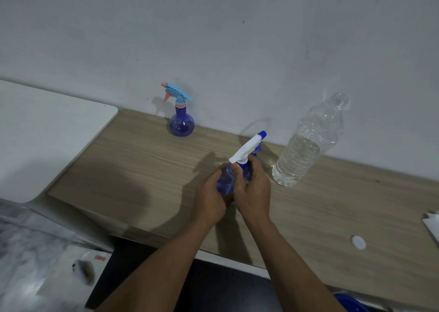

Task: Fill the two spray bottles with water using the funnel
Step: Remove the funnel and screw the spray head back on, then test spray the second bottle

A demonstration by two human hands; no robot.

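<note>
Wood-grain tabletop (142,169) runs along a pale wall, with both bare forearms reaching in from the bottom edge and meeting over its middle. The left hand (211,197) wraps the lower body of a blue spray bottle (228,181), fingers curled round it from the left. The right hand (254,193) closes on the same bottle from the right, thumb and fingers gripping at the neck just under the white trigger head (249,148). Both hands are clamped on this bottle, held above the table near its centre. Its long axis tilts up and to the right, away from the person, and the blue nozzle tip points toward the wall.

A clear water bottle (306,145) stands just right of the hands, uncapped, about half full, leaning rightward in the wide-angle view. The second spray bottle (181,124), round and blue with a light blue and pink trigger, stands upright by the wall, well apart to the left, nozzle facing left. A small white cap (358,242) lies flat near the table's front edge on the right.
</note>
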